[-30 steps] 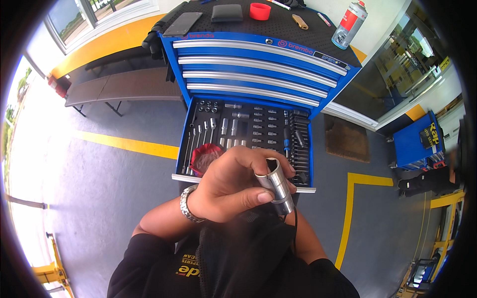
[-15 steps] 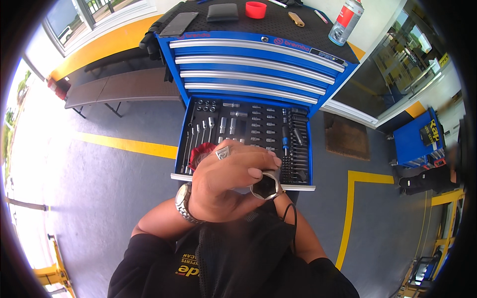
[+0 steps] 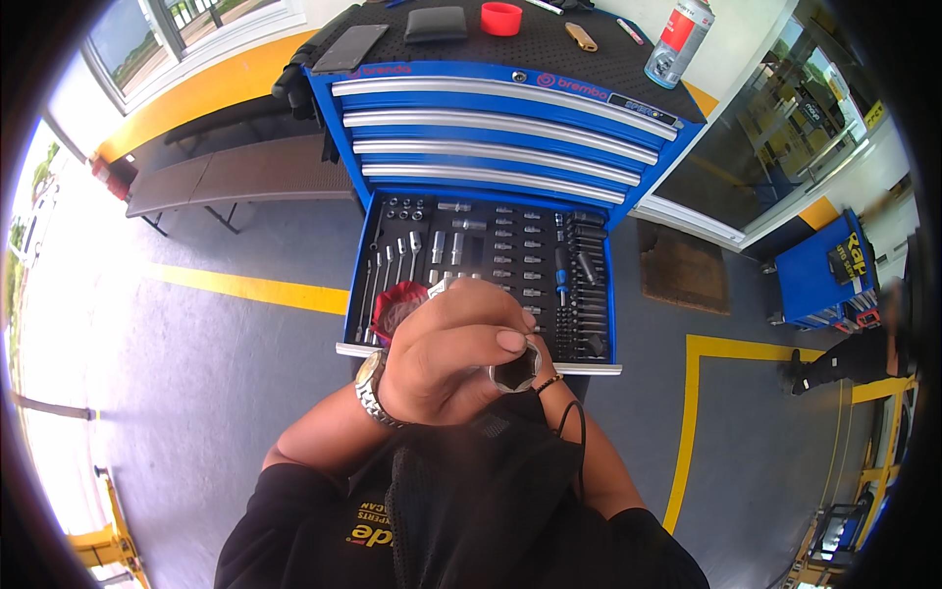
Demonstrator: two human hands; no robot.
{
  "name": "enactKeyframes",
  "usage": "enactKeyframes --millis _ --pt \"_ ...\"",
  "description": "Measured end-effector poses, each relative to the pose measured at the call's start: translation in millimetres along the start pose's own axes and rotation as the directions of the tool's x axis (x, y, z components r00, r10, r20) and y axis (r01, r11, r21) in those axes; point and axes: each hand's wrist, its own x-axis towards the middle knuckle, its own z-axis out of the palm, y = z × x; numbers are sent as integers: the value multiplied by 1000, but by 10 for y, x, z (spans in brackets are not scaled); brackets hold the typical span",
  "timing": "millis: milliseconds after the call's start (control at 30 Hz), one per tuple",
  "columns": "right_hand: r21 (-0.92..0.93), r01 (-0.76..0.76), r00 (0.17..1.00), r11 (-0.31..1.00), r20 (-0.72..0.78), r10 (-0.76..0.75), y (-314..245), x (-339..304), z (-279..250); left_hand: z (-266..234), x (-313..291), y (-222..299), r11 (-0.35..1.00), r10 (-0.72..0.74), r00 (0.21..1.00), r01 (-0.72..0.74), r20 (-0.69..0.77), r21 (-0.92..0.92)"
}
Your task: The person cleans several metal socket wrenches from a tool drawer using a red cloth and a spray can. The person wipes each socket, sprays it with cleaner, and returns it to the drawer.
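Observation:
My left hand point(image 3: 456, 344), with a ring and a wristwatch, pinches a metal socket point(image 3: 516, 369) between thumb and fingers. The socket's hexagonal opening faces up toward me. Behind it my right hand is almost wholly hidden; its forearm point(image 3: 587, 442) and a beaded bracelet show, and what its fingers do I cannot make out. Beside the left hand's knuckles is a crumpled red cloth-like thing point(image 3: 385, 306); what supports it is hidden. Both hands are over the pulled-out drawer point(image 3: 613, 294), where sockets, wrenches, bits and a blue-handled screwdriver point(image 3: 561, 273) sit in dark foam.
On the blue tool cabinet's top point(image 3: 549, 49) lie a phone-like slab point(image 3: 350, 49), a black wallet point(image 3: 436, 25), a red ring point(image 3: 502, 18) and a spray can point(image 3: 679, 44). A bench point(image 3: 245, 177) stands left. At far right are a blue cart point(image 3: 819, 270) and another person's leg point(image 3: 844, 361).
My left hand has tilted slightly and shifted the socket a little left. More of the red cloth-like thing shows. The other person's leg at far right has moved.

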Motion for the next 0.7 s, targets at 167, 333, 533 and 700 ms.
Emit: enactKeyframes --millis 167,333,533,700 --pt "86 -37 999 996 18 36 499 98 80 -17 36 -56 998 3 995 -10 99 69" --pt "-224 125 992 966 52 -116 47 10 54 -29 -64 -67 998 -63 996 61 70 36" --pt "-238 57 998 970 11 -56 -46 -49 -14 156 -537 -588 839 -544 838 543 -42 -41" --pt "-216 31 999 976 48 -21 -81 -10 10 342 -1619 -1375 526 -850 504 822 152 218"
